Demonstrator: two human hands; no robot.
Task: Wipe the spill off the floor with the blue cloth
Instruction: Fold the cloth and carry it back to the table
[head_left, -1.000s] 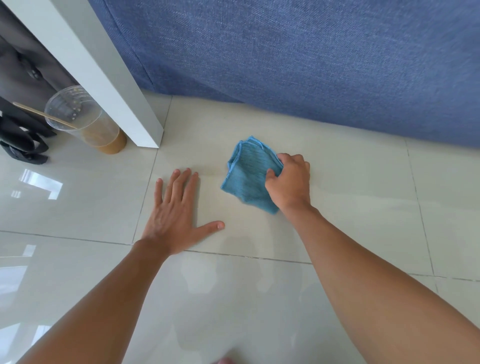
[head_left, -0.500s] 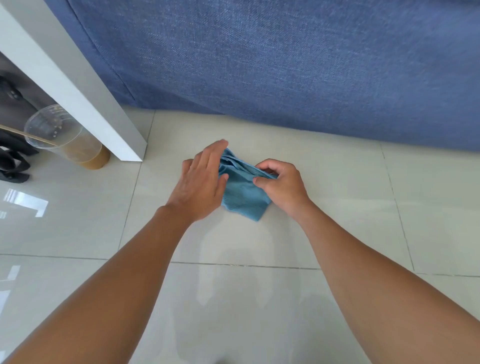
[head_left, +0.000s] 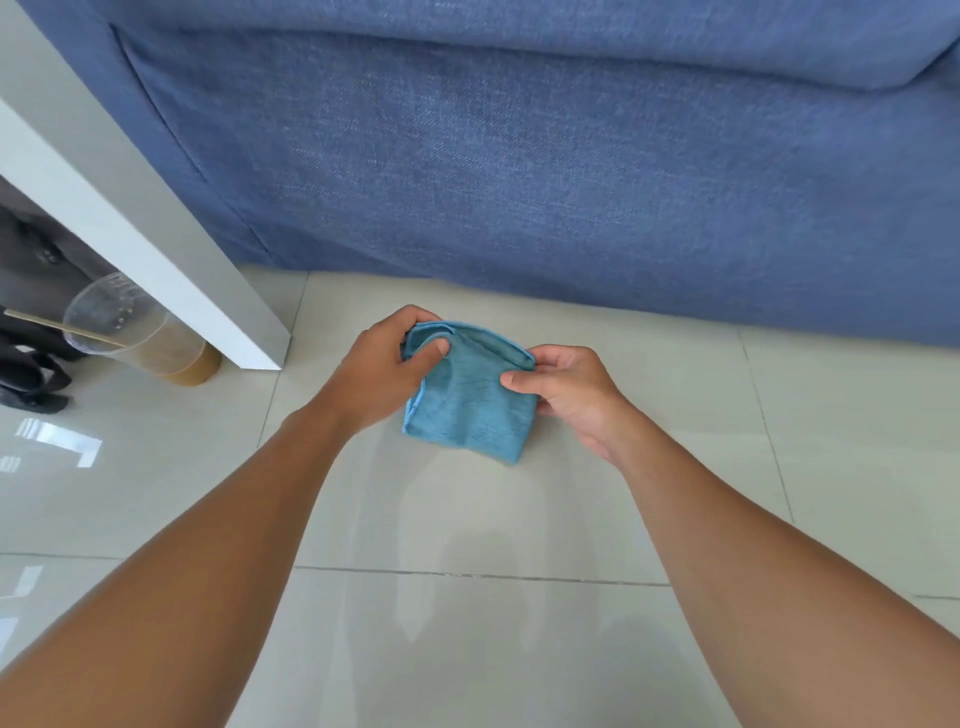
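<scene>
Head view: I see the blue cloth (head_left: 470, 402) folded just above the floor (head_left: 519, 519), soft and light. My left hand (head_left: 382, 376) and right hand (head_left: 566, 395) pinch its top corners; I judge those edges grip best.

— What do I have in front of me?

— I see the cloth (head_left: 470, 402) in the middle, over the floor (head_left: 675, 441). My left hand (head_left: 382, 374) is on its left edge, my right hand (head_left: 569, 392) on its right edge.

— And behind the cloth?

— The sofa (head_left: 519, 156) stands behind, across the whole back.

— On the left?

— A table leg (head_left: 156, 249) stands on the floor, near the sofa. Left of the leg lies a cup (head_left: 140, 332) with a straw (head_left: 62, 328) in it. Shoes (head_left: 31, 371) are further left.
</scene>
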